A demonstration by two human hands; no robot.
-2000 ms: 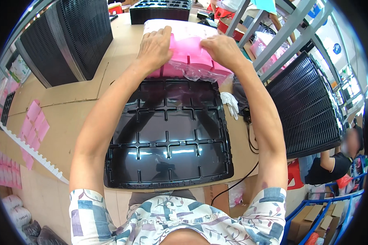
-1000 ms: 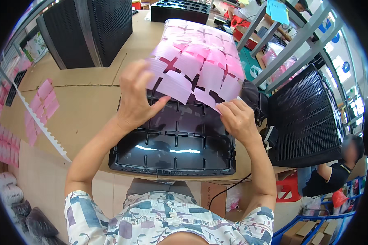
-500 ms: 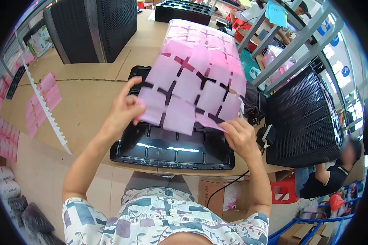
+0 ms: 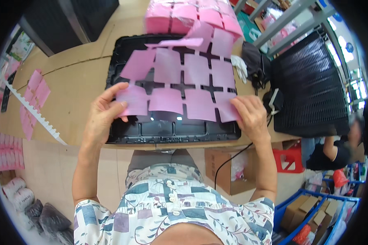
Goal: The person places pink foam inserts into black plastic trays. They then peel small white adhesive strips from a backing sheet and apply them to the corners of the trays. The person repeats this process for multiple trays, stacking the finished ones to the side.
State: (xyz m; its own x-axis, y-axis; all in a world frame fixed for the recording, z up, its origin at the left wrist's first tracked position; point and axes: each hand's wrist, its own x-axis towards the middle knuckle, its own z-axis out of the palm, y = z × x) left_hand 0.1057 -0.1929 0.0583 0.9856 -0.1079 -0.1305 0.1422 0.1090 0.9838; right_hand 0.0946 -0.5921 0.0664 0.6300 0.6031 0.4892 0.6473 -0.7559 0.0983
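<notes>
A thin pink sheet [image 4: 167, 67], cut into joined squares with cross-shaped gaps, spreads over a black plastic tray [image 4: 129, 130]. My left hand [image 4: 104, 112] pinches its near left corner square between thumb and fingers. At the near right corner, my right hand [image 4: 251, 114] grips another square of the same sheet. The far left part of the sheet is folded up and curled above the tray. Beyond the tray lies a stack of pink sheets [image 4: 190, 16] under clear plastic, partly cut off by the frame's top.
A tall stack of black trays [image 4: 308, 85] stands on the right, another dark stack [image 4: 65, 20] at the far left. Between lie a white glove [image 4: 238, 67] and a dark bag [image 4: 253, 57]. A white toothed strip [image 4: 37, 114] crosses a pink sheet on the left. Someone sits at right.
The pink sheet has come down off the stack and flattened out over the black tray, still held at both near corners. The head view has shifted, so the table sits higher.
</notes>
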